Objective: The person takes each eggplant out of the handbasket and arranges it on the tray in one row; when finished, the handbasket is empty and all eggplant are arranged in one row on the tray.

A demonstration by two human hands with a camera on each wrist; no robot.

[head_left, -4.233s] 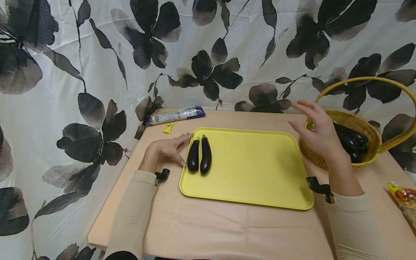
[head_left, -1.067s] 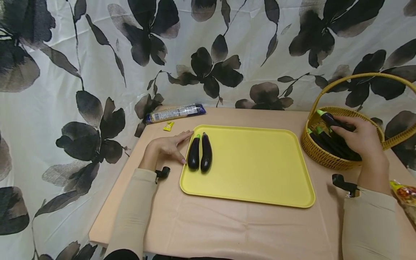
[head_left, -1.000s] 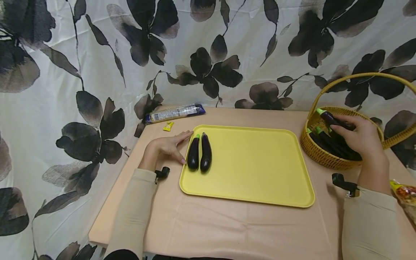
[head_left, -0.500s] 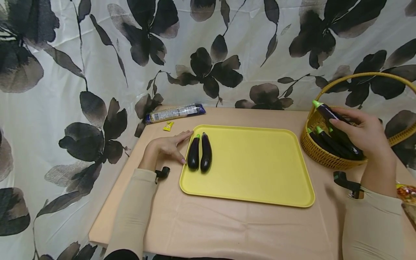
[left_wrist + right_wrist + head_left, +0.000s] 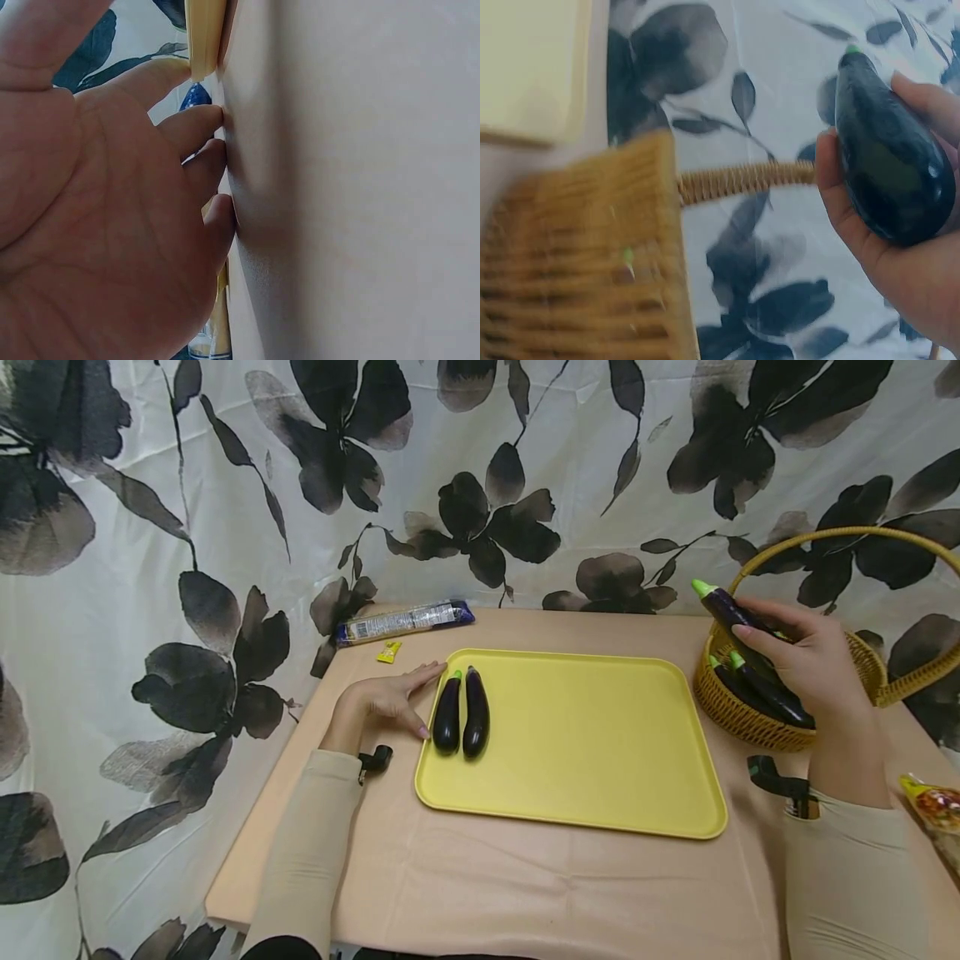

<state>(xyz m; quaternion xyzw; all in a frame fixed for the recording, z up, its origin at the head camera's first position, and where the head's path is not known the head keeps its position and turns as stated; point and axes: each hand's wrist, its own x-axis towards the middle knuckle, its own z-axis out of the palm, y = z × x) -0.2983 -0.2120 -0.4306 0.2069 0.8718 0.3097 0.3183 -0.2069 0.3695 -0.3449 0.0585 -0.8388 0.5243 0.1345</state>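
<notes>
My right hand (image 5: 813,664) grips a dark purple eggplant (image 5: 892,157) with a green stem end, holding it tilted above the wicker basket (image 5: 731,714). Inside the basket lie more eggplants (image 5: 772,693), partly hidden by the hand. On the left part of the yellow tray (image 5: 592,743), two eggplants lie side by side: one with a green tip (image 5: 447,714), the other with a dark tip (image 5: 476,713). At the tray's left edge rests my left hand (image 5: 382,702), its fingers spread. In the left wrist view, its fingertips touch the table and the tray's rim.
A long blue and silver packet (image 5: 405,622) lies at the table's back left, with a small yellow wrapper (image 5: 388,652) before it. A colourful bag (image 5: 933,810) sits at the right edge. The basket's tall handle (image 5: 847,532) arches over it. Floral cloth hangs behind.
My right hand has reached into the basket, gripped an eggplant and lifted it up and to the left. The left hand and the two eggplants on the tray stay put.
</notes>
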